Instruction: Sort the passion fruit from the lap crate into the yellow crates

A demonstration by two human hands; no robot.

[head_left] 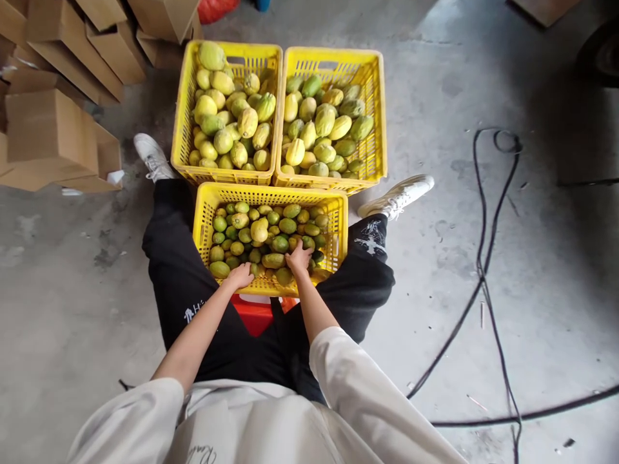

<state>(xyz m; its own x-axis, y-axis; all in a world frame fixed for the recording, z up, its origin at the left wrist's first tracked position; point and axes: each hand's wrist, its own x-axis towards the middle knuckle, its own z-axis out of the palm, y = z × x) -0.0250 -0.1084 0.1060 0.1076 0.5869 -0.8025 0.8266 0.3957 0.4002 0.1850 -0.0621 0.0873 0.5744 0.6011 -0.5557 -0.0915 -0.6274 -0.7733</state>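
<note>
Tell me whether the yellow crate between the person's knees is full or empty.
Nearly full. The near crate holds green and yellow fruit heaped close to its rim, and both hands rest on the pile.

Left hand [240, 276] and right hand [298, 258]: fingers buried among fruit in near crate [271, 193], grip not discernible. Red stool [256, 314] mostly hidden by crate and legs. Cardboard boxes [48, 122] at 10 o'clock cut by frame edge. Tyre [602, 55] at 2 o'clock cropped, dark. Cable [488, 270] runs off bottom edge.
</note>
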